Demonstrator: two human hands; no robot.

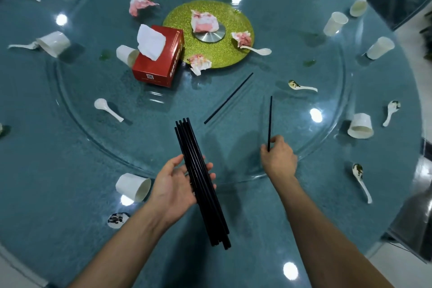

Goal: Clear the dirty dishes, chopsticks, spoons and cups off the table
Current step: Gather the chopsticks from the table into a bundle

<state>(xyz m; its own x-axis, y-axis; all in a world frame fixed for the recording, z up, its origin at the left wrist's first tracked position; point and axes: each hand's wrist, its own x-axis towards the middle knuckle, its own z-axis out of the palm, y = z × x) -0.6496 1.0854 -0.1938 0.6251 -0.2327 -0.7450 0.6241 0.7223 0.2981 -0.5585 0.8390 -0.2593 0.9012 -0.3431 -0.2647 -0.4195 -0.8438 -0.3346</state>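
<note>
Low centre of frame, the left hand [173, 184] grips the gathered bundle of black chopsticks [211, 217], fingers curled round it, while just right the right hand [279, 159] pinches a single chopstick [270, 121] by its near end, likely to add it, another loose chopstick [228, 98] waiting mid-frame.

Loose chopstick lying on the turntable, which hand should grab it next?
Probably right hand: it pinches only a single chopstick, while the left hand is full with the chopstick bundle. The loose chopstick lies ahead between both.

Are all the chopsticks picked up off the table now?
No, one loose chopstick lies on the glass turntable, apart from the bundle in the left hand.
</note>
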